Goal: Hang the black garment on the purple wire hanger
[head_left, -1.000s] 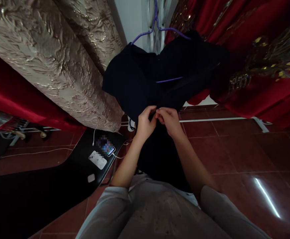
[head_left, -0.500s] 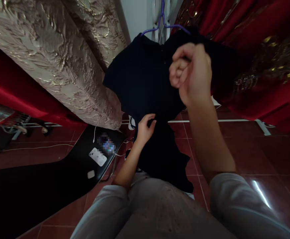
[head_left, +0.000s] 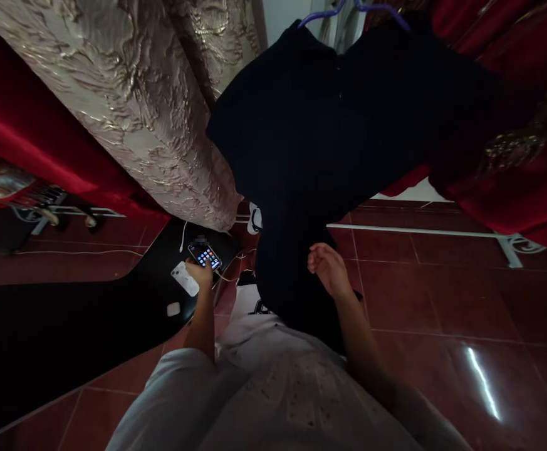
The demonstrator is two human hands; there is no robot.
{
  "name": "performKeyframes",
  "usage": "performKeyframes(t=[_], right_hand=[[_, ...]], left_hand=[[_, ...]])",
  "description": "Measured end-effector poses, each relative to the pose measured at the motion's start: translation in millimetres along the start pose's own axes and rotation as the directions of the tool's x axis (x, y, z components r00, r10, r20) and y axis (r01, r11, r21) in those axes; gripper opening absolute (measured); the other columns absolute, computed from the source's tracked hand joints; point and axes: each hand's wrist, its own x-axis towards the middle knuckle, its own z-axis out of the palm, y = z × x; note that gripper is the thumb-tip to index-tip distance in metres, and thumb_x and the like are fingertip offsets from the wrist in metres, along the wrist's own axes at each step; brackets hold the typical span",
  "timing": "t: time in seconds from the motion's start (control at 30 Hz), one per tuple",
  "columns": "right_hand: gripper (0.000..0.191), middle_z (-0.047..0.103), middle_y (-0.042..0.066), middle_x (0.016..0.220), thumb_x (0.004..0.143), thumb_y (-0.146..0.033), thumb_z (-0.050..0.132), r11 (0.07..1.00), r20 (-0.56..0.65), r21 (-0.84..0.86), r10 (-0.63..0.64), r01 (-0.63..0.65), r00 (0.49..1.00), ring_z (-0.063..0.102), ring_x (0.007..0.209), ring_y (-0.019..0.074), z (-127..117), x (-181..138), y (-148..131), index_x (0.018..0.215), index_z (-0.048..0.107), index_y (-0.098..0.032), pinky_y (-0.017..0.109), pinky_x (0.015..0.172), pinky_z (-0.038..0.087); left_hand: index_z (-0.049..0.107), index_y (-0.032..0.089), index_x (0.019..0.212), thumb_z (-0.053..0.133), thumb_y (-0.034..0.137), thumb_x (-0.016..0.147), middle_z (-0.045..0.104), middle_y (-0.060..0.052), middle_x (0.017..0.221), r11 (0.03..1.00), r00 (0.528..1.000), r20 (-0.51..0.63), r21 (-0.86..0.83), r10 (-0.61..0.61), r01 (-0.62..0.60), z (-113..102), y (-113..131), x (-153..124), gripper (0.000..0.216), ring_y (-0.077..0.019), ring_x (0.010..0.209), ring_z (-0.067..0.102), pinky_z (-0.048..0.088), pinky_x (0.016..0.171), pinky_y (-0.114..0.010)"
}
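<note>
My left hand (head_left: 200, 273) is at the lower end of a smartphone (head_left: 203, 255) with a lit screen of app icons. Its fingers are closed about the phone's edge and a fingertip lies over the screen; part of the grip is hidden. Beside that hand lies a white phone or phone case (head_left: 185, 279). My right hand (head_left: 329, 268) hovers in front of a dark short-sleeved garment (head_left: 301, 138), fingers loosely curled in, nothing visible in them. The garment hangs from a purple hanger (head_left: 322, 15) and reaches down to my waist.
A black table (head_left: 89, 326) on my left carries a small white case (head_left: 173, 309) and a white cable (head_left: 182, 238). Textured beige-gold fabric (head_left: 160, 125) hangs behind it. Red garments (head_left: 517, 200) hang at the right above a white rack bar (head_left: 418, 230). The floor is red tile (head_left: 405, 294).
My left hand has left the garment's front and come down left onto the smartphone. My right hand has dropped from the garment's upper part to waist height. The hanging garment appears higher in view.
</note>
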Motion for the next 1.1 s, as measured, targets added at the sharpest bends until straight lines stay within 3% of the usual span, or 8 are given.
performKeyframes(t=[0.1, 0.33, 0.8, 1.1], right_hand=[[0.017, 0.062, 0.002, 0.071, 0.087, -0.038, 0.07, 0.999, 0.021, -0.045, 0.003, -0.002, 1.0, 0.054, 0.06, 0.0139, 4, 3, -1, 0.091, 0.07, -0.022, 0.027, 0.053, 0.042], [0.015, 0.062, 0.002, 0.07, 0.088, -0.035, 0.071, 1.0, 0.044, 0.011, 0.003, -0.004, 0.999, 0.056, 0.059, 0.0119, -2, 7, 2, 0.091, 0.07, -0.02, 0.024, 0.053, 0.042], [0.015, 0.063, 0.001, 0.068, 0.088, -0.032, 0.068, 0.997, 0.066, 0.082, -0.023, 0.018, 0.998, 0.057, 0.057, 0.0109, -9, 10, 5, 0.093, 0.069, -0.018, 0.022, 0.051, 0.043], [0.015, 0.062, 0.002, 0.068, 0.087, -0.031, 0.067, 0.997, 0.051, 0.07, -0.026, 0.022, 0.998, 0.056, 0.057, 0.0113, -8, 10, 6, 0.093, 0.067, -0.018, 0.023, 0.051, 0.043]], left_hand=[[0.059, 0.015, 0.134, 0.066, 0.034, 0.101, 0.06, -0.013, 0.132, 1.0, 0.999, 0.028, -0.025, -0.016, 0.017, 4, -14, 3, 0.038, -0.0266, 0.114, 0.064, 0.058, 0.096, -0.047], [0.06, 0.014, 0.132, 0.066, 0.035, 0.102, 0.062, -0.013, 0.129, 0.996, 0.996, 0.059, -0.056, -0.061, 0.064, 2, -30, 6, 0.038, -0.0256, 0.11, 0.066, 0.059, 0.093, -0.045], [0.06, 0.014, 0.132, 0.066, 0.035, 0.101, 0.062, -0.013, 0.13, 0.972, 0.977, 0.163, 0.214, -0.135, 0.099, -1, -18, 48, 0.038, -0.0262, 0.112, 0.065, 0.059, 0.094, -0.046], [0.06, 0.014, 0.132, 0.066, 0.035, 0.101, 0.062, -0.013, 0.13, 0.976, 0.981, 0.166, 0.21, -0.1, 0.064, 3, -27, 48, 0.038, -0.026, 0.112, 0.065, 0.059, 0.094, -0.046]])
